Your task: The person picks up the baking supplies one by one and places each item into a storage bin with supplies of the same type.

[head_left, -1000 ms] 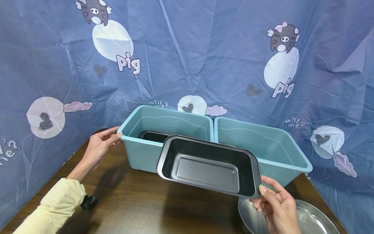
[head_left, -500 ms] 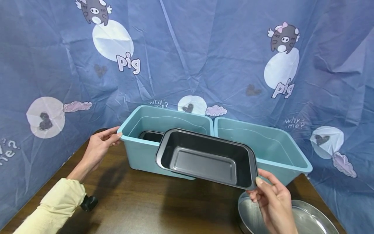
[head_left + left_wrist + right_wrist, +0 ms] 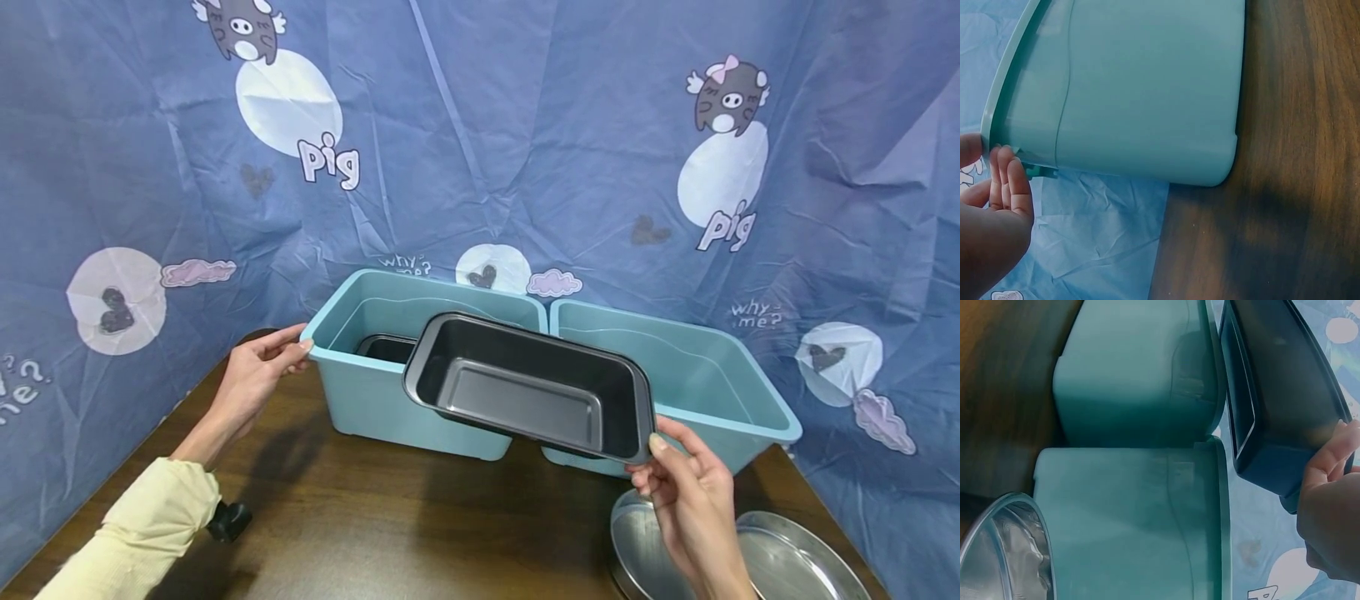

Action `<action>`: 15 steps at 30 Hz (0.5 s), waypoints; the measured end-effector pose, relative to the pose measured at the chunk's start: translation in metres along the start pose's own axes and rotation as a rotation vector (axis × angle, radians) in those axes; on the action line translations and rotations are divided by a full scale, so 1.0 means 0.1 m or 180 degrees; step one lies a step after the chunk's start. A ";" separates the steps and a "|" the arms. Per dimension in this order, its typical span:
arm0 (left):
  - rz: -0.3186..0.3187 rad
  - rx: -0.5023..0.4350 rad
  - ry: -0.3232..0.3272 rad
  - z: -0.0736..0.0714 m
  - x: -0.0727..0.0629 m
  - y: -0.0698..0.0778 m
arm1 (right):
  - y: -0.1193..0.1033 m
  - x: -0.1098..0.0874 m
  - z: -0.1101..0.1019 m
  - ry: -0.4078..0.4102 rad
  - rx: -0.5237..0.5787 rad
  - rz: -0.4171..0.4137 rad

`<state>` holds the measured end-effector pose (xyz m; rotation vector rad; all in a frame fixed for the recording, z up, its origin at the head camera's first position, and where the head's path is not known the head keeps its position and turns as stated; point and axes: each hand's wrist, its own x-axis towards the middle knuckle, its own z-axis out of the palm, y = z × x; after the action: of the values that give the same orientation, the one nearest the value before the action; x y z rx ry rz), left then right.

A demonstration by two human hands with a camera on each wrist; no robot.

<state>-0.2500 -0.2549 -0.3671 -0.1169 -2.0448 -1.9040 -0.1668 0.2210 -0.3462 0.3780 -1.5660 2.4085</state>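
Note:
My right hand (image 3: 693,492) pinches the right end of a black loaf pan (image 3: 525,404) by its rim, thumb on top and fingers below. The loaf pan hangs over the front of two light-blue plastic bins, tilted so its inside faces me. In the right wrist view the pan's dark underside (image 3: 1279,387) stands above the bins' rims. My left hand (image 3: 258,371) pinches the left bin (image 3: 405,412) by its front left rim corner. Down inside that bin lies another dark pan (image 3: 384,347), partly hidden by the front wall and the held pan.
Beside the left bin, almost rim to rim, stands the right bin (image 3: 738,375). Round silver metal pans (image 3: 798,558) lie at the front right of the wooden table (image 3: 390,525), partly behind my right hand. A blue printed cloth (image 3: 510,125) hangs behind the bins.
My right hand has raised the loaf pan and moved it slightly away from me, uncovering more of the bins' lower front walls. The left hand has stayed on the bin's rim.

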 end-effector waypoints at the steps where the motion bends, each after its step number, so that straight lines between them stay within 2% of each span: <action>1: -0.0001 0.0021 -0.0002 0.00 0.00 0.00 | 0.00 0.01 0.01 0.0001 0.0023 -0.0002; 12: -0.0032 -0.0130 -0.0006 0.01 0.00 0.00 | 0.06 0.12 0.04 -0.0040 0.0153 -0.0046; 15: -0.0031 -0.0155 0.0000 0.00 0.00 -0.01 | 0.06 0.17 0.08 0.0029 0.0091 -0.0013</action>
<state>-0.2504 -0.2545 -0.3677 -0.1191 -2.0032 -1.9602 -0.1838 0.2121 -0.3424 0.3746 -1.5270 2.4285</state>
